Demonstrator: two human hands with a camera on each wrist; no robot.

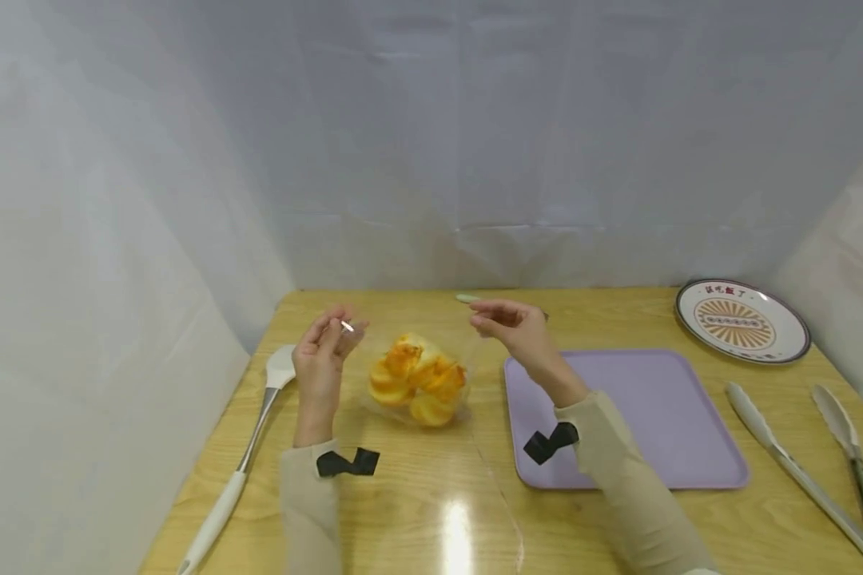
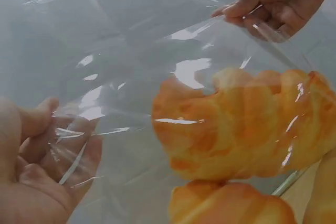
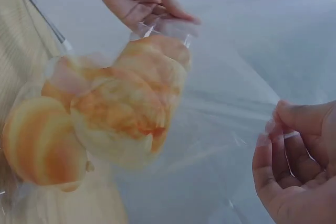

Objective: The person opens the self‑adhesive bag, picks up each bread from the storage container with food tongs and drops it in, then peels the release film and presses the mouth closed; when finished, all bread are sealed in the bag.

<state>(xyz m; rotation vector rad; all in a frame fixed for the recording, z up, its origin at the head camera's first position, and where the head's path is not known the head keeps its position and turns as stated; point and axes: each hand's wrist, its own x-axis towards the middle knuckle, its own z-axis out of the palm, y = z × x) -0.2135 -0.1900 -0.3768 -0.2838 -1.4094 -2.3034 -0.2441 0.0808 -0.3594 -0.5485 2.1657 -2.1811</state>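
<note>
Several golden bread rolls (image 1: 417,379) sit inside a clear plastic bag (image 2: 126,103), low between my two hands. My left hand (image 1: 324,343) pinches one top corner of the bag between thumb and fingers. On the opposite side, my right hand (image 1: 514,327) pinches the other top corner. The film stretches between them in both wrist views. In the left wrist view a long braided-looking bread (image 2: 247,124) shows through the film, with another roll (image 2: 231,203) below it. A striped round roll (image 3: 44,140) lies at the left of the right wrist view.
A lilac tray (image 1: 647,423) lies under and beyond my right forearm. Metal tongs (image 1: 798,471) rest at the far right, with a patterned oval plate (image 1: 735,321) behind. Left of my left arm lies a white-handled spatula (image 1: 248,447). A pale green handle (image 1: 467,299) shows at the back edge.
</note>
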